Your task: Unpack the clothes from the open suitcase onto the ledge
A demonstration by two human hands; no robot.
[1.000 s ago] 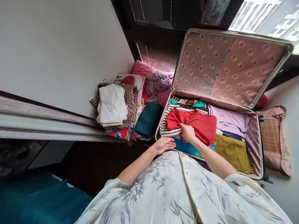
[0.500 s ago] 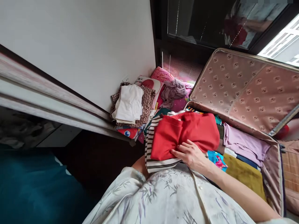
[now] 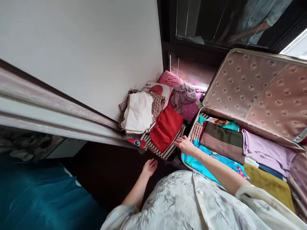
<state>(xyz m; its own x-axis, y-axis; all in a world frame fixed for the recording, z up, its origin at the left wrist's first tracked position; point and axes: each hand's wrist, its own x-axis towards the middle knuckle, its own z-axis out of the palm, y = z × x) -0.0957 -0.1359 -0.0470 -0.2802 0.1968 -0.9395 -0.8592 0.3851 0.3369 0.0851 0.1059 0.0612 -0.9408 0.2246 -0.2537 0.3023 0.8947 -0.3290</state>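
A folded red garment (image 3: 167, 126) lies on top of a black-and-white striped garment (image 3: 155, 147), beside the stack with folded white cloth (image 3: 138, 111). Just right of these, my right hand (image 3: 184, 145) hovers with fingers stretched out, near the suitcase's edge and holding nothing. My left hand (image 3: 150, 167) is lower down, below the striped garment, its fingers apart and nothing in them. An open suitcase (image 3: 242, 115) stands to the right. Folded clothes fill it: a brown-and-green ribbed piece (image 3: 222, 140), a lilac one (image 3: 268, 150), a bright blue one (image 3: 203, 159) and a mustard one (image 3: 268, 185).
Behind the red garment are a crumpled mauve cloth (image 3: 184, 95) and a pink patterned cushion (image 3: 169, 78). A white panel (image 3: 81, 57) rises at left. Teal bedding (image 3: 40, 191) is at lower left, with dark floor (image 3: 107, 175) between it and me.
The red and striped garments have gone from against my body to the pile beside the white cloth. Both hands have let go, and more of the suitcase's contents shows.
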